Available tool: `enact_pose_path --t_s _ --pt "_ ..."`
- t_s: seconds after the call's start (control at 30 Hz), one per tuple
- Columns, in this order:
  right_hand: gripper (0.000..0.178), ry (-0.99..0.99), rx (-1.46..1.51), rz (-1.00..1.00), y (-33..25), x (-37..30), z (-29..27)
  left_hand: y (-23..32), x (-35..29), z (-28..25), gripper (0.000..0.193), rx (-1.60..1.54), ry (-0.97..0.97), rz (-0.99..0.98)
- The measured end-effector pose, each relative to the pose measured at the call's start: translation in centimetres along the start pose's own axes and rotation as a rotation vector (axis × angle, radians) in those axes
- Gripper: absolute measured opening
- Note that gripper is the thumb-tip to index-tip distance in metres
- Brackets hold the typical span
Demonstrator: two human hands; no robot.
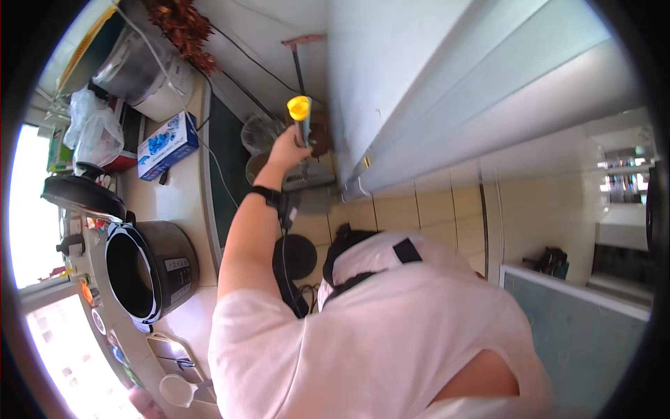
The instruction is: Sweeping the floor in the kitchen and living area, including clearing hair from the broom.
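Note:
My left arm stretches away from me, and my left hand (287, 148) is closed round an upright handle with a yellow cap (299, 107). The shaft below the cap is dark and partly hidden by my fingers. Under the hand, on the floor, lies a grey, ridged, dustpan-like piece (317, 174); whether the handle joins it I cannot tell. A clear plastic bag or bin liner (258, 134) is just left of the hand. My right hand is out of sight; only a bit of that arm shows below the sleeve.
On the left, a counter (202, 230) carries an open black cooker (174, 269), a blue box (167, 146) and plastic bags (98, 133). A tall pale cabinet or fridge side (419, 91) rises on the right. Another long-handled tool (299, 63) leans at the far wall.

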State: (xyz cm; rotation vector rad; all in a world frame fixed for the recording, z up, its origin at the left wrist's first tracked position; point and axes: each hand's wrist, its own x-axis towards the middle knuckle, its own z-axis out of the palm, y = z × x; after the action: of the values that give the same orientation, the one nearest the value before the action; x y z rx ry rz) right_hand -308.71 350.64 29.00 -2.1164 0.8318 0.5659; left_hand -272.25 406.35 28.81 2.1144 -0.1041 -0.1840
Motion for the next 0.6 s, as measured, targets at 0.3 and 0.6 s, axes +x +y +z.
enact_pose_path --t_s 0.3,0.6 --pt "0.042 0.035 0.014 0.070 1.0 -2.6 1.1 -4.1 5.4 0.8 0.038 -0.040 0.322 -0.134" --pt "0.043 0.081 -0.013 0.099 2.2 -3.3 1.5 -9.6 9.5 3.0 0.072 -0.080 0.321 -0.077"
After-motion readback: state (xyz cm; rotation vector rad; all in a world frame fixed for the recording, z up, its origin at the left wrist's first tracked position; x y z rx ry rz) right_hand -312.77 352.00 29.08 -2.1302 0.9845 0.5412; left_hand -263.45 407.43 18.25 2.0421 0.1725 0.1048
